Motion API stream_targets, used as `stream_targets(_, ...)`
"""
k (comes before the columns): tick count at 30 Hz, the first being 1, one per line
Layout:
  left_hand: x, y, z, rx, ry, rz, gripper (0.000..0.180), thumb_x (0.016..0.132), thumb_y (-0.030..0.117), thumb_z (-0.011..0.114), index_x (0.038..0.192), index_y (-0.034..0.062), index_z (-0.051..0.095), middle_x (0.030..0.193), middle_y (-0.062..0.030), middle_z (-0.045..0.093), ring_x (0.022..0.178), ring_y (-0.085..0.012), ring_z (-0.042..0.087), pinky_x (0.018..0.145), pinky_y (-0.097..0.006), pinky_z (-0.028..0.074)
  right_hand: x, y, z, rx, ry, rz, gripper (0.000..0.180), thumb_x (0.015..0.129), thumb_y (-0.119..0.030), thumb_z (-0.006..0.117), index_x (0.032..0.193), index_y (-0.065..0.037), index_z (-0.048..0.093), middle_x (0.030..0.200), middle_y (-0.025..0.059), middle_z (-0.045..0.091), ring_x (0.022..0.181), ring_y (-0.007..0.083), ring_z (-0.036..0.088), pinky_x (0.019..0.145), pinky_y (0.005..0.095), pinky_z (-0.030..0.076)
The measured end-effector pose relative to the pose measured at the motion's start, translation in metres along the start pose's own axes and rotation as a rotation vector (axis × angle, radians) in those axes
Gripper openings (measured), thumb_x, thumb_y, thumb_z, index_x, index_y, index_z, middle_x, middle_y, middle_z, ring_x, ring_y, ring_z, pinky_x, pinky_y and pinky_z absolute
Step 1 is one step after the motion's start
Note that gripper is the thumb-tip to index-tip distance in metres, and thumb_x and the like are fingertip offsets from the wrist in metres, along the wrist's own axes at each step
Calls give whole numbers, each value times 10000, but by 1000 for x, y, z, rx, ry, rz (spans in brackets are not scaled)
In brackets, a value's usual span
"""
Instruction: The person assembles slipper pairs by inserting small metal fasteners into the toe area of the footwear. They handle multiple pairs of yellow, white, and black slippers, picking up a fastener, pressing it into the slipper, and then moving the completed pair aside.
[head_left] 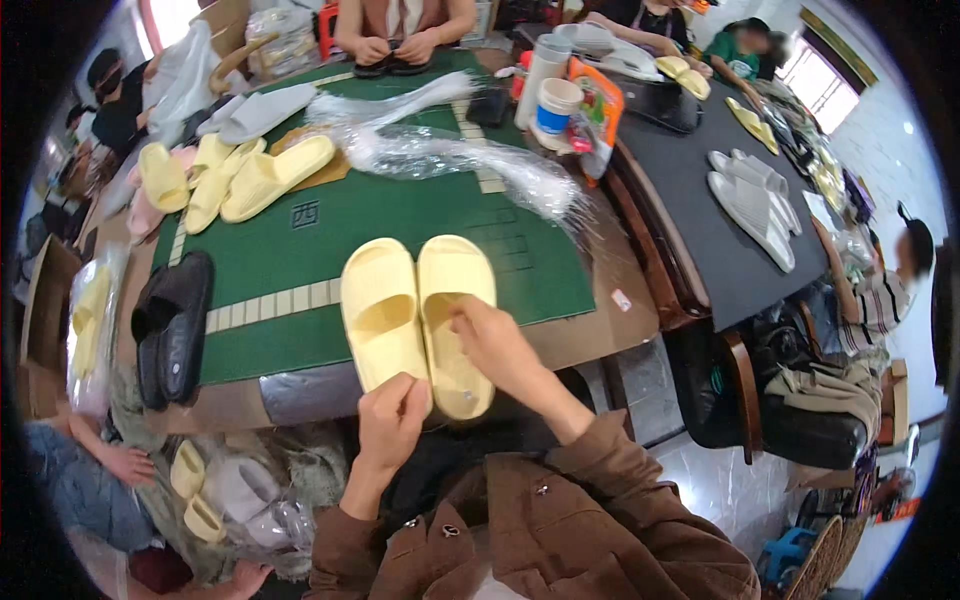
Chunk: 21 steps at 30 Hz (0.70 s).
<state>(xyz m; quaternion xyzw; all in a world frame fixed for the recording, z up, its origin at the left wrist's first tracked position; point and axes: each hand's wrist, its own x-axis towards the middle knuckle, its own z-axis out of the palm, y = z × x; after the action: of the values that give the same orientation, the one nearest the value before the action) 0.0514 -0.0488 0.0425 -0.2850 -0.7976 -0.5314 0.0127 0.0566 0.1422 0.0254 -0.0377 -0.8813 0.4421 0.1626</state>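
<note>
A pair of pale yellow slippers lies side by side at the near table edge, toes pointing away. My left hand (pixel 390 422) is closed at the heel of the left slipper (pixel 378 285), its thumb and fingers against the inner edge. Over the opening of the right slipper (pixel 457 262) my right hand (pixel 492 345) is closed in a pinch, fingertips close to the strap's inner side. Whatever those fingertips hold is too small or hidden to tell. Beyond the pair, bundles of thin clear plastic strands (pixel 400 150) stretch across the green mat (pixel 290 280).
Black slippers (pixel 172 325) lie left, with several yellow slippers (pixel 275 180) behind them. A white cup with a blue band (pixel 555 108) stands at the far right corner. Grey slippers (pixel 755 205) rest on the dark table to the right. Several people work around; one sits opposite, hands on black slippers.
</note>
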Motion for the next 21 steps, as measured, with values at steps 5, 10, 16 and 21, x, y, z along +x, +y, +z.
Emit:
stream_targets(5,16,-7,1,79,4,9,223,908,92,564,720,-16,511,603,-137,476,504,-270,467,493,-352,375,7,-9,20,-222,102,-139,258,793,-6,533,1047,23,501,989,235,602,969,422,567,850,461,469)
stream_targets(10,53,-31,2,369,-68,146,176,932,145,548,984,-24,550,954,-207,570,822,-366,551,719,-422,439,12,-3,30,-350,99,-186,249,796,-61,573,1030,4,518,979,197,601,949,374,574,832,439,471)
stream_targets(16,67,-39,17,422,-172,84,509,905,260,588,1269,-54,422,1224,-273,482,1120,-431,476,954,-482,391,13,1,27,-444,120,-282,256,765,-81,603,1003,-14,538,930,152,600,929,318,592,813,412,491)
stream_targets(21,78,-48,11,474,-332,74,685,878,359,615,1314,-95,347,1267,-321,433,1171,-462,432,987,-500,361,9,-6,14,-364,93,-264,263,756,-52,607,1012,-18,556,925,132,607,889,301,620,741,403,526)
